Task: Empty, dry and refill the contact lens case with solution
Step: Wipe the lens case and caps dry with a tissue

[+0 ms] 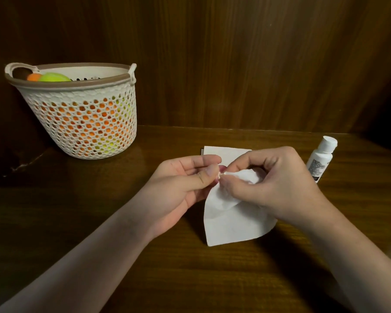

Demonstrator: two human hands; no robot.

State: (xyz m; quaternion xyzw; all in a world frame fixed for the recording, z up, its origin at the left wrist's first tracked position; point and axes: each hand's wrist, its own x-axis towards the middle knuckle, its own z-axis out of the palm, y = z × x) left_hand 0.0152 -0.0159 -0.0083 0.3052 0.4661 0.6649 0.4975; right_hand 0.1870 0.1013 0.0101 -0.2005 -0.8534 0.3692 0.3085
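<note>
My left hand (185, 184) pinches a small pinkish contact lens case (221, 169) between thumb and fingers; only a sliver of the case shows. My right hand (269, 181) grips a white tissue (230, 220) and presses a bunched corner of it against the case. The rest of the tissue hangs down to the wooden table (190, 267). A white solution bottle (319, 159) with its cap on lies tilted on the table, just right of my right hand.
A white paper or folded tissue (221, 151) lies flat behind my hands. A white perforated basket (84, 109) holding orange and green balls stands at the back left. A dark wooden wall closes the back.
</note>
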